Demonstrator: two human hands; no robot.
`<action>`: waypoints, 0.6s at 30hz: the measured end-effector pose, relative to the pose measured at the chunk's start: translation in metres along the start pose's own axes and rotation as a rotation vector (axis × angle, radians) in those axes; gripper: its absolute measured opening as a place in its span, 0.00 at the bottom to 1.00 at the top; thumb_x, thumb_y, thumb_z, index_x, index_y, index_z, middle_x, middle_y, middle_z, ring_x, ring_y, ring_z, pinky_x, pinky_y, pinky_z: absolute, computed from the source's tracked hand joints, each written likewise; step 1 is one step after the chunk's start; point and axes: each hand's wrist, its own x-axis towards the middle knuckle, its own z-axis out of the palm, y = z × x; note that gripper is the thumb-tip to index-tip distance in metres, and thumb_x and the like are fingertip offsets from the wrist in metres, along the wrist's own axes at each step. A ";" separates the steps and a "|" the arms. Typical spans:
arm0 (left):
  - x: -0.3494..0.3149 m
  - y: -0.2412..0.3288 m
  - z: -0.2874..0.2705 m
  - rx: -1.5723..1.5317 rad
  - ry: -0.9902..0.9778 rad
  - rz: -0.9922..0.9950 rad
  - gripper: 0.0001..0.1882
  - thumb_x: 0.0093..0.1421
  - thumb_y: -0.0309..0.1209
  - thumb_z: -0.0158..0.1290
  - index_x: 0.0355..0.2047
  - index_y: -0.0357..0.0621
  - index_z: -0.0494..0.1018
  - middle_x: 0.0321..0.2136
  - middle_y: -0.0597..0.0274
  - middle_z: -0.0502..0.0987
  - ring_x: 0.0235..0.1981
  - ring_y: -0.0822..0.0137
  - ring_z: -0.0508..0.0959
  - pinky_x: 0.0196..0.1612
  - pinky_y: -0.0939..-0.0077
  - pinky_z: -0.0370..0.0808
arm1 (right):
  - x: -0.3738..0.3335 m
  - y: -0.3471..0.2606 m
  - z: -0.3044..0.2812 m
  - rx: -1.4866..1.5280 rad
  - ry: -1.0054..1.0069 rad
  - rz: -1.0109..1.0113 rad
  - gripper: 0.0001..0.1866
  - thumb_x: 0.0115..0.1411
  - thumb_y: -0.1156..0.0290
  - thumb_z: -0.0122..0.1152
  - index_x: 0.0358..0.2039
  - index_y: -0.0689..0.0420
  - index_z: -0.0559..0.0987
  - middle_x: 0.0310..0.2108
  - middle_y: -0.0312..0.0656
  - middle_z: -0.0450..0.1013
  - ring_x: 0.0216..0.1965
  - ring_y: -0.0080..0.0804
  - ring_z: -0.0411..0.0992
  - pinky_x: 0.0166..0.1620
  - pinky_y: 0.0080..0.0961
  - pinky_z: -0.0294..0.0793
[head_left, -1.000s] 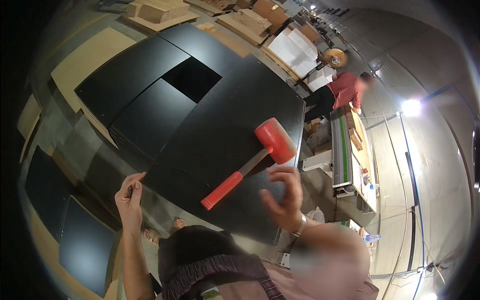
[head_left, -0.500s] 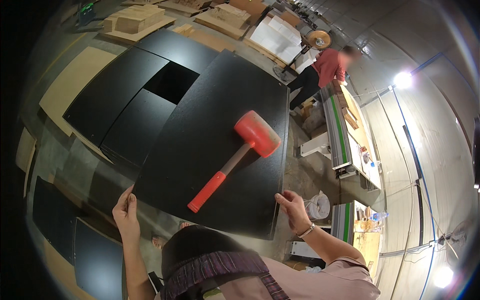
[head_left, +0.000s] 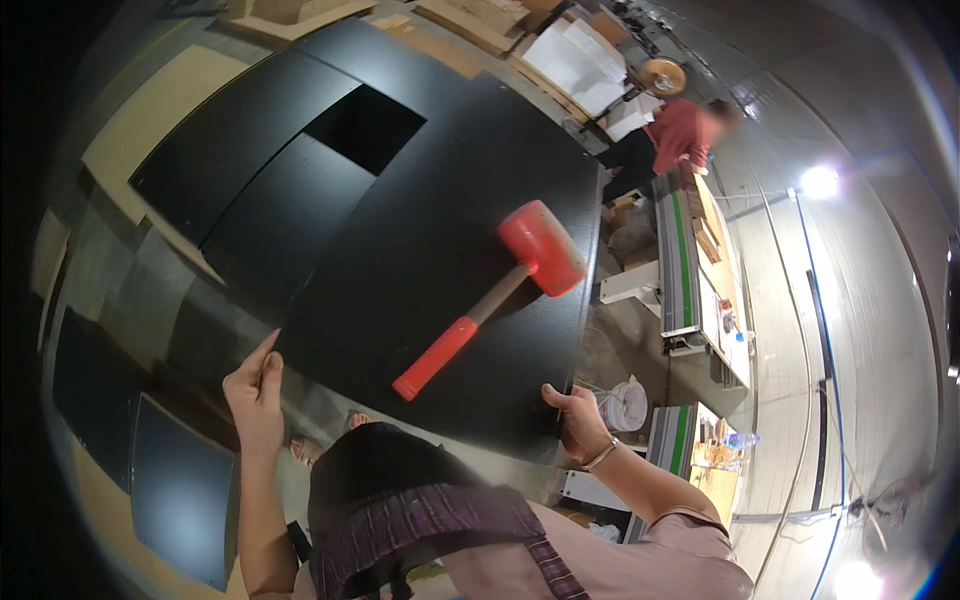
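A large black board [head_left: 440, 230] lies flat in front of me. My left hand [head_left: 255, 390] grips its near left corner. Its near right corner is held by my right hand [head_left: 578, 420], which wears a bracelet. On top of the board rests a red mallet [head_left: 500, 290] with a wooden shaft and a red grip, its head toward the right edge. Neither hand touches the mallet.
More black panels [head_left: 260, 180] lie under and left of the board, with pale boards [head_left: 150, 110] beside them. A person in a red top [head_left: 680, 135] bends over at the far right near a long green-edged machine [head_left: 680, 260]. A white bag [head_left: 625, 400] sits by my right hand.
My right hand let go of the mallet, which now lies on the board, and took the board's near right corner. My left hand stays at the left corner.
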 end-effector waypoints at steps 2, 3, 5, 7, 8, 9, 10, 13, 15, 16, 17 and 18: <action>0.000 0.008 0.004 0.032 0.005 -0.007 0.16 0.66 0.29 0.54 0.51 0.33 0.76 0.20 0.75 0.61 0.21 0.82 0.57 0.25 0.84 0.54 | -0.007 -0.005 0.004 0.049 -0.022 0.006 0.12 0.63 0.71 0.61 0.42 0.66 0.76 0.37 0.43 0.77 0.36 0.34 0.77 0.40 0.35 0.79; 0.001 0.007 0.004 0.031 -0.001 -0.005 0.16 0.66 0.29 0.54 0.50 0.33 0.76 0.19 0.75 0.61 0.21 0.82 0.57 0.25 0.84 0.54 | -0.009 -0.007 0.007 0.069 -0.020 0.002 0.11 0.63 0.73 0.61 0.42 0.66 0.76 0.36 0.42 0.76 0.34 0.34 0.76 0.39 0.35 0.78; 0.001 0.008 0.001 0.025 -0.015 -0.034 0.16 0.66 0.30 0.54 0.50 0.33 0.77 0.20 0.73 0.64 0.22 0.81 0.59 0.26 0.85 0.58 | -0.012 -0.008 0.012 0.079 -0.016 -0.018 0.10 0.63 0.73 0.61 0.42 0.66 0.76 0.35 0.42 0.76 0.33 0.34 0.76 0.37 0.35 0.78; 0.002 0.006 -0.002 0.034 -0.004 -0.030 0.16 0.66 0.30 0.54 0.49 0.32 0.77 0.24 0.70 0.71 0.25 0.80 0.65 0.32 0.85 0.63 | -0.011 -0.009 0.011 0.037 -0.034 -0.001 0.12 0.64 0.71 0.60 0.43 0.66 0.76 0.38 0.43 0.77 0.37 0.35 0.77 0.42 0.36 0.78; 0.002 0.004 -0.002 0.035 -0.003 -0.029 0.16 0.66 0.30 0.54 0.49 0.32 0.77 0.26 0.68 0.75 0.27 0.79 0.67 0.34 0.85 0.66 | -0.011 -0.010 0.010 0.016 -0.037 0.006 0.14 0.64 0.70 0.60 0.44 0.67 0.76 0.40 0.44 0.78 0.39 0.35 0.78 0.45 0.36 0.78; 0.004 0.002 -0.004 -0.023 -0.015 -0.052 0.15 0.65 0.30 0.55 0.49 0.33 0.77 0.30 0.65 0.77 0.30 0.78 0.69 0.38 0.84 0.67 | -0.011 -0.009 0.011 0.019 -0.036 0.008 0.13 0.64 0.69 0.60 0.44 0.66 0.76 0.40 0.43 0.78 0.39 0.35 0.78 0.44 0.36 0.78; 0.005 0.000 -0.006 -0.081 -0.027 -0.074 0.15 0.65 0.30 0.55 0.49 0.33 0.78 0.35 0.62 0.79 0.34 0.77 0.72 0.42 0.83 0.68 | -0.011 -0.009 0.011 0.021 -0.034 0.010 0.13 0.64 0.69 0.60 0.44 0.66 0.76 0.40 0.43 0.78 0.38 0.35 0.78 0.44 0.36 0.78; 0.007 -0.003 -0.007 -0.197 -0.042 -0.057 0.15 0.64 0.29 0.56 0.48 0.34 0.78 0.44 0.56 0.80 0.42 0.73 0.76 0.48 0.81 0.69 | -0.010 -0.006 0.015 0.064 0.044 0.006 0.10 0.62 0.72 0.61 0.41 0.64 0.76 0.36 0.42 0.77 0.35 0.35 0.76 0.41 0.35 0.77; 0.006 -0.003 -0.007 -0.232 -0.025 -0.032 0.15 0.62 0.28 0.57 0.47 0.34 0.79 0.47 0.54 0.80 0.44 0.72 0.76 0.50 0.80 0.70 | -0.007 -0.002 0.020 0.109 0.118 -0.015 0.09 0.60 0.73 0.62 0.40 0.63 0.76 0.34 0.41 0.76 0.33 0.34 0.75 0.39 0.35 0.76; 0.004 -0.003 -0.006 -0.238 -0.008 -0.026 0.14 0.62 0.27 0.58 0.47 0.34 0.79 0.47 0.54 0.80 0.45 0.72 0.77 0.50 0.80 0.70 | -0.006 0.002 0.023 0.135 0.154 -0.034 0.10 0.59 0.73 0.63 0.39 0.63 0.76 0.33 0.41 0.76 0.33 0.34 0.74 0.38 0.34 0.75; 0.003 -0.003 -0.005 -0.250 0.006 -0.019 0.14 0.61 0.27 0.58 0.46 0.34 0.79 0.46 0.54 0.80 0.45 0.71 0.77 0.50 0.80 0.70 | -0.005 0.004 0.024 0.161 0.196 -0.056 0.10 0.58 0.73 0.63 0.39 0.62 0.76 0.33 0.41 0.76 0.32 0.34 0.74 0.38 0.34 0.75; 0.003 -0.004 -0.004 -0.251 0.021 -0.004 0.13 0.61 0.26 0.58 0.45 0.34 0.79 0.46 0.54 0.80 0.44 0.71 0.77 0.50 0.80 0.70 | -0.001 0.007 0.020 0.134 0.200 -0.068 0.10 0.59 0.73 0.62 0.40 0.62 0.76 0.35 0.42 0.76 0.34 0.36 0.75 0.40 0.36 0.75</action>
